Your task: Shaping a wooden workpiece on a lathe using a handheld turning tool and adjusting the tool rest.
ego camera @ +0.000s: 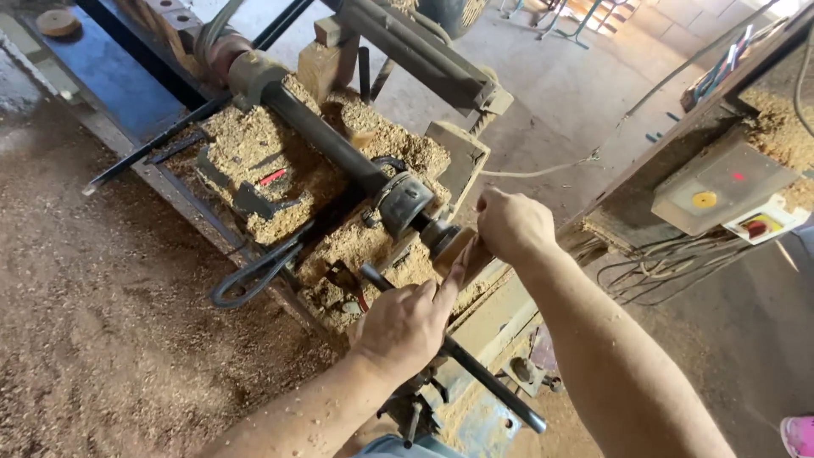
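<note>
A wood lathe (339, 161) covered in sawdust runs from upper left to centre. A small wooden block (455, 248) sits at the end of its dark chuck (407, 203). My right hand (511, 225) is closed around the far side of the block. My left hand (405, 326) rests below it, fingers and thumb reaching up against the near side of the block. A long dark metal rod (475, 369) passes under my left hand.
Sawdust covers the floor at left (102, 322). A bench at right carries a grey switch box (721, 182) with yellow and red buttons and loose wires (661, 267). A black looped cable (254, 276) hangs off the lathe bed.
</note>
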